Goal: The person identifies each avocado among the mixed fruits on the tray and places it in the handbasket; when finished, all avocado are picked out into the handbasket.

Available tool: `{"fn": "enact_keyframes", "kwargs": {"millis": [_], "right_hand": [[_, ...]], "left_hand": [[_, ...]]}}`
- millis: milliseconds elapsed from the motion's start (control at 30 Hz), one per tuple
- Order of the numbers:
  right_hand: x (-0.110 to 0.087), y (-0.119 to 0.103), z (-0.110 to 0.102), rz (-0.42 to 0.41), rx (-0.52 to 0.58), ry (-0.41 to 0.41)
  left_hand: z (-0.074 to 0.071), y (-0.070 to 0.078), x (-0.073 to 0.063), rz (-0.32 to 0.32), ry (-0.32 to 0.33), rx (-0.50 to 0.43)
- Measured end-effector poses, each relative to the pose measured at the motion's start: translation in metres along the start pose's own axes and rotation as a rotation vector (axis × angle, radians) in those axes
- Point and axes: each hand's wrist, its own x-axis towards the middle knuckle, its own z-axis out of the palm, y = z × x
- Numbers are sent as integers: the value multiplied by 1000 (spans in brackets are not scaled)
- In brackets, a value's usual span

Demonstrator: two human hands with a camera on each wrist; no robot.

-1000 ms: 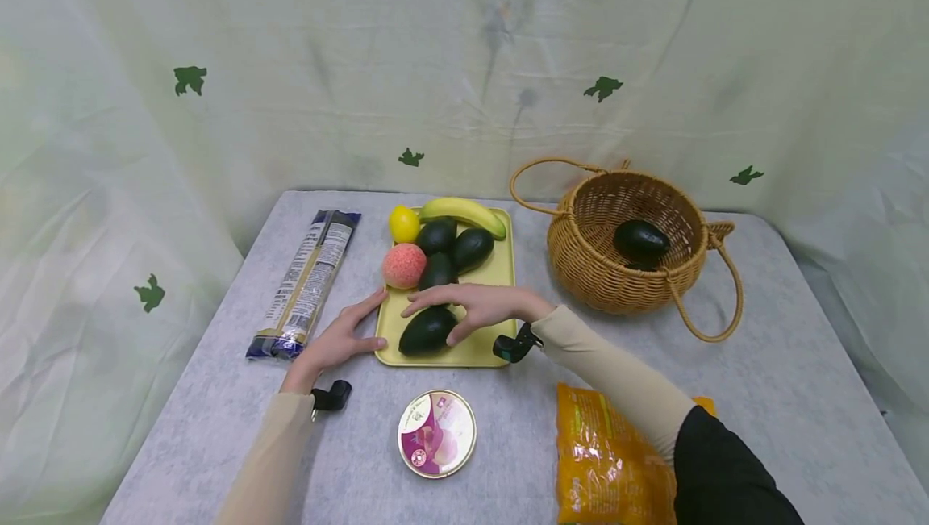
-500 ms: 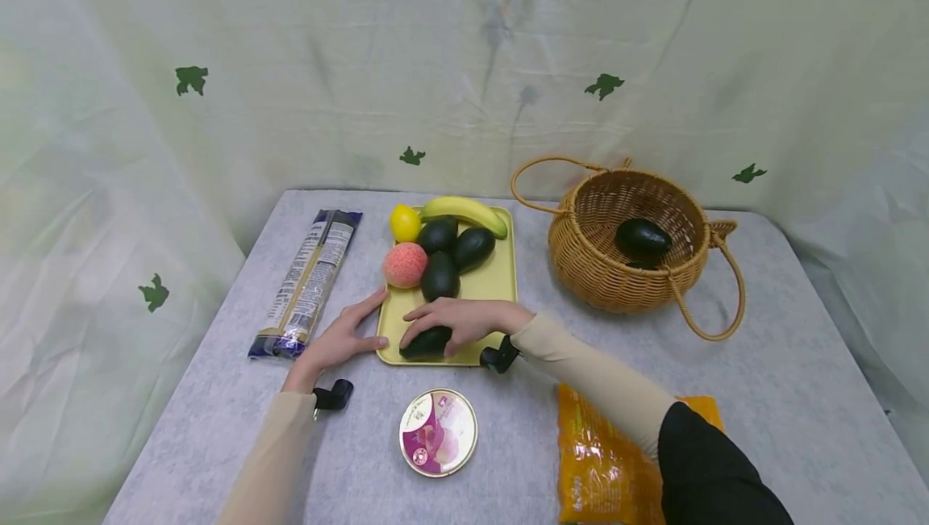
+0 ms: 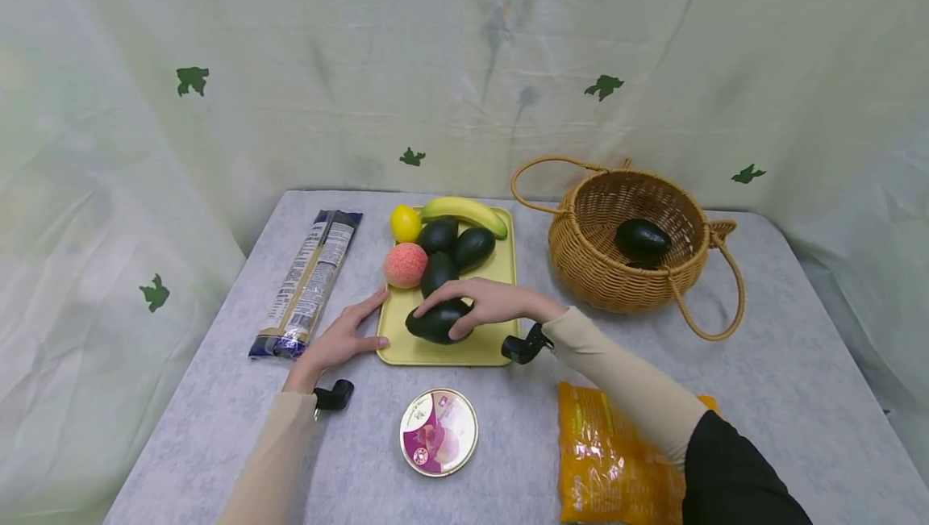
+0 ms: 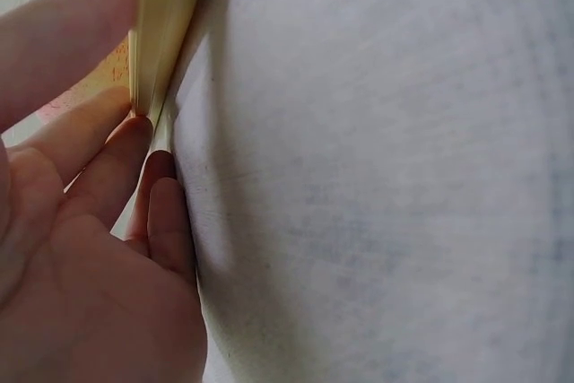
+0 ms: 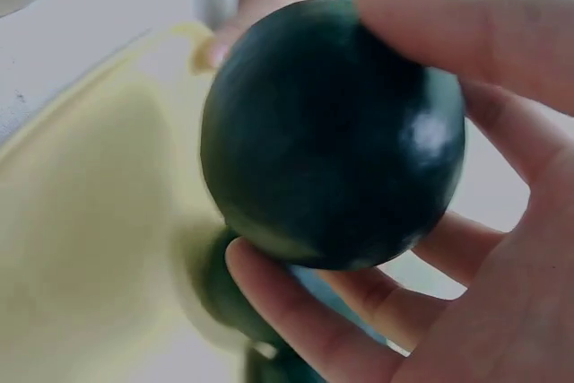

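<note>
The fingers of the right hand are clamped round an avocado, thumb on one side and the rest on the other, holding it over the near part of the yellow tray. The left hand rests at the tray's left edge, its thumb and forefinger spread well apart and both touching the rim.

Farther up the tray, three more avocados lie close together. A pink ball and a lemon sit along the left side, and a banana lies across the far end.

To the right of the tray stands a wicker basket, with a dark fruit visible inside. A long packet lies slanted to the left. Nearer the person, a round tin and an orange bag lie on the grey bench, the bag partly under the right sleeve in the head view.
</note>
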Motion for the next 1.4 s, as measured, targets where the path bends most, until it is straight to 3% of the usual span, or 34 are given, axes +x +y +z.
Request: {"fn": "enact_keyframes", "kwargs": {"millis": [200,567,1000,1200,1400], "right_hand": [[-34,-9,-30,44,163,121],[-115,-12,-83,182,332,433],[-208,-2,-116,444,253,727],[-233,2,-117,485,261,805],[-241,5,-118,524,266,805]], "left_hand": [[0,-3,1,27,-1,-4],[1,-2,2,18,-4,8],[-1,-1,-1,23,-4,27],[-1,-4,-2,24,-9,18],[0,-5,0,24,-6,7]]}}
